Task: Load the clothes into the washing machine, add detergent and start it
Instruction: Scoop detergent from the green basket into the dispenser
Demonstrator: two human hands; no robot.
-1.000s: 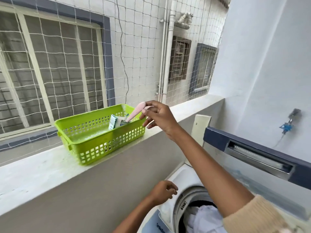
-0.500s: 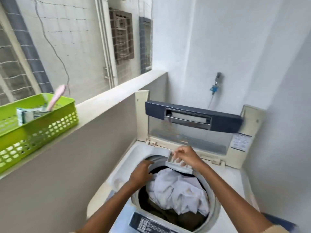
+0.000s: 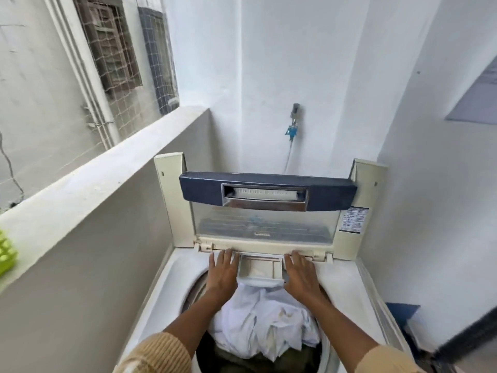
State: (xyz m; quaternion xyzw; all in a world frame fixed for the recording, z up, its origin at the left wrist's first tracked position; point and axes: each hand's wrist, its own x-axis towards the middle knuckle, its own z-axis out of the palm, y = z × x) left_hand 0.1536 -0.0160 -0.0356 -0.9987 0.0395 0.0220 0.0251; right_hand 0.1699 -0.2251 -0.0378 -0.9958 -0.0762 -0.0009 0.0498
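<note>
A white top-loading washing machine (image 3: pixel 341 275) stands below me with its lid (image 3: pixel 266 200) raised upright. White clothes (image 3: pixel 266 321) fill the drum. At the drum's back rim a small white detergent drawer (image 3: pixel 259 267) sticks out, with pale powder in one compartment. My left hand (image 3: pixel 222 270) lies flat against the drawer's left side. My right hand (image 3: pixel 300 273) lies flat against its right side. Fingers of both point toward the lid hinge.
A grey parapet wall (image 3: pixel 88 238) with a white ledge runs along the left; a corner of the green basket (image 3: pixel 6 254) shows at the left edge. A tap with a blue hose fitting (image 3: pixel 291 130) is on the back wall. White wall stands close on the right.
The pink scoop was left in the green basket. Both hands went to the detergent drawer and now flank it flat, my left hand off the drum rim. The view swung right and down.
</note>
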